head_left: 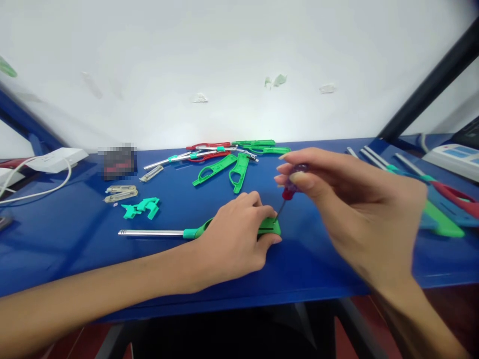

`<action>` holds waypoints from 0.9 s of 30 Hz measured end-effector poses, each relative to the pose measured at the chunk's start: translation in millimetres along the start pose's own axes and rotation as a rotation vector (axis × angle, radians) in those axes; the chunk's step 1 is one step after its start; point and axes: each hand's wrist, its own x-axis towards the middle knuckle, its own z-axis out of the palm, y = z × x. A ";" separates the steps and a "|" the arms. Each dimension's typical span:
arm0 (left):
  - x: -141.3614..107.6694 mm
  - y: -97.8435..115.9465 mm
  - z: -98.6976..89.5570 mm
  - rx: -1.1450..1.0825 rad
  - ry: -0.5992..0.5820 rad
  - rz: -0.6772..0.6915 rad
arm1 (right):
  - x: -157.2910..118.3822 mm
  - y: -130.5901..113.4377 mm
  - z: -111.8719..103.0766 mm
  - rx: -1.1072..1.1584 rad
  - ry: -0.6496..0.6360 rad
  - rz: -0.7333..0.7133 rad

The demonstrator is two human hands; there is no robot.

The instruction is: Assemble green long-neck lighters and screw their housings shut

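A green long-nosed lighter (192, 233) lies on the blue table, its metal tube pointing left. My left hand (239, 232) is closed over its handle and hides most of it. Between the thumb and fingers of my right hand (359, 209) is a screwdriver (289, 192) with a red and purple handle. It stands tilted, and its tip meets the right end of the lighter's handle. Whether a screw sits under the tip is too small to tell.
Green handle shells (215, 169), red shells and metal tubes lie at the back. Teal plastic pieces (142, 207) and clear fuel tanks (121, 193) lie on the left, near a white box with a cable (62, 159). Lighters (445, 219) lie at the right.
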 end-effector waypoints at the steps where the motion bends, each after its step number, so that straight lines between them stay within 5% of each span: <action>1: 0.1 -0.2 0.3 0.010 0.002 -0.003 | 0.3 -0.3 1.0 -0.005 0.006 -0.008; 11: -1.3 -1.0 -0.1 -0.032 -0.012 -0.031 | 1.9 2.3 13.9 0.061 0.094 -0.013; 19: -0.8 -0.9 1.6 -0.015 -0.005 -0.017 | 2.3 1.0 -9.5 -0.133 -0.103 -0.014; 27: -1.7 -1.9 1.3 -0.008 -0.004 -0.017 | 10.7 7.7 -0.1 -0.122 -0.032 -0.044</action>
